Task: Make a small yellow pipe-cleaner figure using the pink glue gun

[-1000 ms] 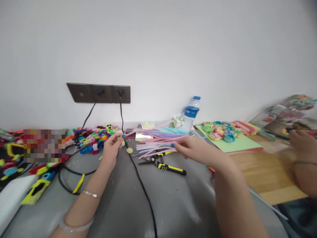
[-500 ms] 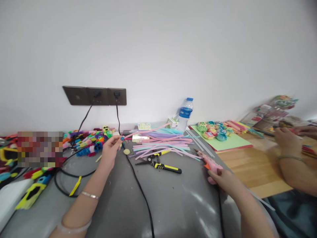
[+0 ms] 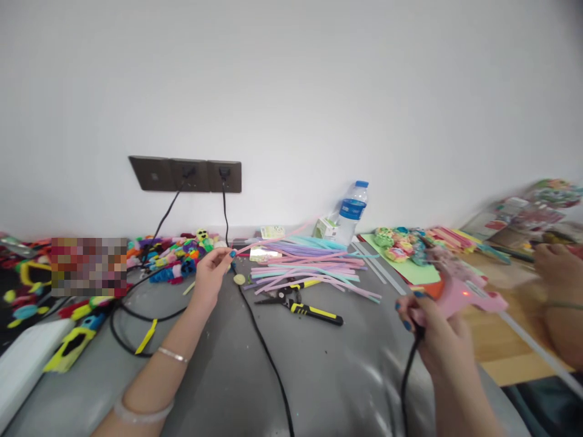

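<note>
My left hand (image 3: 216, 270) pinches one end of a pink pipe cleaner (image 3: 259, 243), which reaches up and right over the pile. The heap of pastel pipe cleaners (image 3: 314, 262), in pink, purple and mint, lies on the grey table. My right hand (image 3: 435, 328) is wrapped round the handle of a pink hot glue gun (image 3: 460, 295); its small light glows orange. A long clear glue stick (image 3: 532, 343) sticks out of its back, and its nozzle points toward the far side. Yellow-and-black wire strippers (image 3: 314, 312) lie in front of the pile.
Colourful fuzzy pieces (image 3: 175, 261) crowd the left. A water bottle (image 3: 353, 212) leans by the wall beside a small box (image 3: 325, 229). Pastel flowers (image 3: 401, 246) rest on coloured paper at right, near another person's hand (image 3: 558, 270). A black cord (image 3: 262, 343) crosses the table.
My right hand has lifted the glue gun off the tabletop area and turned it, bringing it up and right. The left hand keeps its pinch on the pipe cleaner. The view shifts slightly.
</note>
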`<state>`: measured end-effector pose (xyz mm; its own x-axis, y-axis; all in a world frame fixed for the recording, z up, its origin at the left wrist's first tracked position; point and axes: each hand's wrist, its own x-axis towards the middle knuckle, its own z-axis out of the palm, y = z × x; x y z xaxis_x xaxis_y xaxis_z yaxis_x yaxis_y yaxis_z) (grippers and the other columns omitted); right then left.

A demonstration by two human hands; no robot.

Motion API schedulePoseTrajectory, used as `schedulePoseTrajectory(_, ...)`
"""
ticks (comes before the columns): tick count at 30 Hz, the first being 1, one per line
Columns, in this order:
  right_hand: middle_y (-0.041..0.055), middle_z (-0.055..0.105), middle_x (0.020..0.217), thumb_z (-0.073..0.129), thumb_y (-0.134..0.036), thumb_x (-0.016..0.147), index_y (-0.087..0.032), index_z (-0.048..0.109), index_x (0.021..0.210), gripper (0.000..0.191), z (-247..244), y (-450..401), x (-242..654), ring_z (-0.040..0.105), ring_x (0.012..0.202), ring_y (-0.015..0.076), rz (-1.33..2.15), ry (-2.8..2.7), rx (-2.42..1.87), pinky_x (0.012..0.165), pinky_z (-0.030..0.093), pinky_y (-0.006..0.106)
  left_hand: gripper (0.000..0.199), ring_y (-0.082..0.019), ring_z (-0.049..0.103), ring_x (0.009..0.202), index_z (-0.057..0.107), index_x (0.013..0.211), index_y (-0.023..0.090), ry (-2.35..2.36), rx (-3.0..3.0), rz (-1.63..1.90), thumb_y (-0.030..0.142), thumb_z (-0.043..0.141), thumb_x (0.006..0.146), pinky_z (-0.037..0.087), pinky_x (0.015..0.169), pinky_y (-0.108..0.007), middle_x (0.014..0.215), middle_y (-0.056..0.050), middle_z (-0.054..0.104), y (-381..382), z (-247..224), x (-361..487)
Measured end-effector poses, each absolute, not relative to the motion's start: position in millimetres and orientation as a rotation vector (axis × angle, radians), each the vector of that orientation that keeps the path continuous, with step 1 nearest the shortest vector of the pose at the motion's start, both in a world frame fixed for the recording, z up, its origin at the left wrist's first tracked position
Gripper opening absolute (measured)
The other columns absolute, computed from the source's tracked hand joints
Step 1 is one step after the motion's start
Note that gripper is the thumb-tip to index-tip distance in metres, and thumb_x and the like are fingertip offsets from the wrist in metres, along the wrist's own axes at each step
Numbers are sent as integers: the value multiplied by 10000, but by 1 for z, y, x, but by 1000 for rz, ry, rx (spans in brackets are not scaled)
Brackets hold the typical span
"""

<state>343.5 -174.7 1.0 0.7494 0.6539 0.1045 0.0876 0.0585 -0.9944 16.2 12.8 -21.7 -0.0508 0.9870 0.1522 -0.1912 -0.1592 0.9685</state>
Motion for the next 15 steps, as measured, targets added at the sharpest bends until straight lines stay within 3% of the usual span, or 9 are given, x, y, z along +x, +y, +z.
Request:
schedulePoseTrajectory(2, 35, 558, 540, 634, -379, 751, -202, 530, 555, 284, 12, -152, 318, 396, 422, 103, 444, -741, -1362, 416, 299, 273, 349, -85, 421, 558, 721, 780, 169, 1023, 1181, 1464, 454, 825, 606, 321, 508, -206, 643, 15, 573, 14, -23, 16)
schedulePoseTrajectory(4, 17, 564, 553, 656, -417, 783, -181, 599, 717, 252, 22, -128, 293, 459, 466, 123, 560, -874, -1288, 451, 341, 267, 342, -96, 439, 571, 721, 775, 172, 1034, 1206, 1484, 458, 817, 614, 338, 522, -212, 650, 11, 584, 14, -24, 15)
schedulePoseTrajectory(7, -64, 433, 483, 658, -460, 816, -159, 628, 944, 329, 28, -93, 261, 385, 439, 103, 873, -1061, -1087, 464, 323, 254, 326, -104, 448, 578, 720, 775, 174, 1043, 1231, 1507, 454, 806, 632, 341, 531, -217, 653, 10, 586, 16, -25, 13)
schedulePoseTrajectory(10, -92, 353, 472, 649, -522, 816, -150, 626, 930, 389, 17, -68, 240, 345, 427, 92, 1097, -1231, -951, 456, 297, 251, 293, -107, 457, 591, 720, 785, 177, 1054, 1259, 1526, 437, 785, 669, 343, 540, -218, 674, 4, 599, 17, -26, 11)
schedulePoseTrajectory(15, -70, 455, 481, 560, -561, 867, -154, 619, 959, 422, -18, -61, 225, 377, 413, 91, 1128, -1380, -1022, 456, 329, 241, 244, -130, 504, 630, 722, 789, 183, 1058, 1334, 1537, 409, 760, 705, 381, 577, -229, 680, -4, 606, 20, -31, 9)
